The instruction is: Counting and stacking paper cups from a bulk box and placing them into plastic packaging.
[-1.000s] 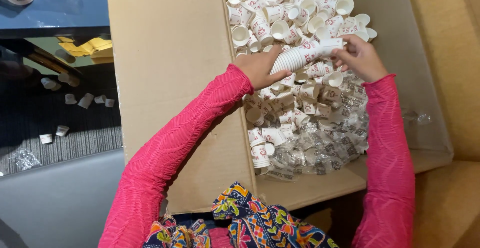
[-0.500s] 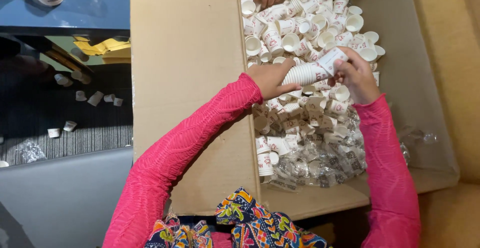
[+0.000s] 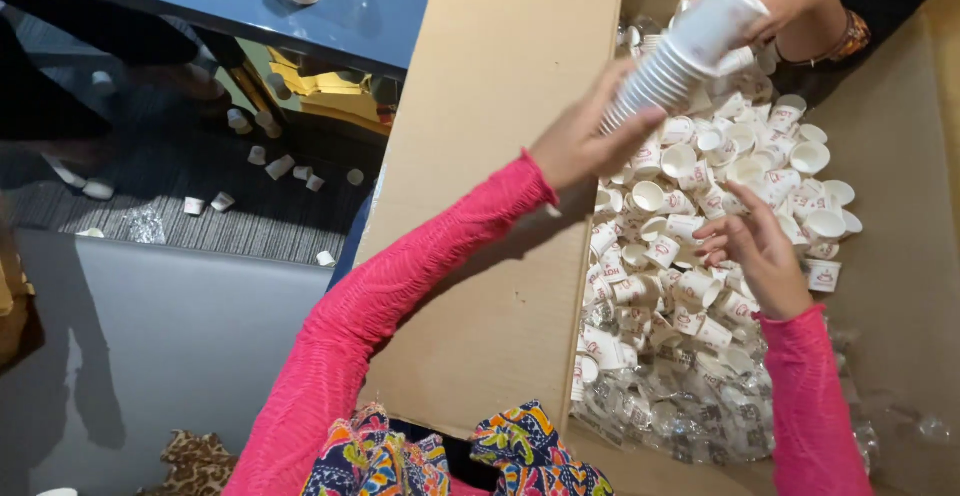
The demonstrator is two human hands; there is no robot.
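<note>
Large brown cardboard box (image 3: 500, 156), flap laid open at left, filling most of the view. Inside, a heap of loose white paper cups (image 3: 740, 206) with small red printed marks, far too many to count, over a layer of crumpled clear plastic wrap (image 3: 680, 421) near the front edge.

Left hand (image 3: 585, 136) clasped round the lower end of a nested stack of white cups (image 3: 680, 51), tilted up to the right above the heap (rims too tightly packed to count). Right hand (image 3: 760, 251) down on the heap, fingers spread and loosely curled among loose cups; unclear whether any cup is actually gripped.

One other person's hand (image 3: 800, 11) at the top edge, banded wristwatch (image 3: 850, 36) on the wrist, close behind the top of the stack, partly hidden by it.

Beyond the flap, a dark glossy table (image 3: 330, 1) bearing two cup stacks cut off by the frame. About ten stray cups (image 3: 280, 166) scattered on the striped carpet (image 3: 200, 206) below.
</note>
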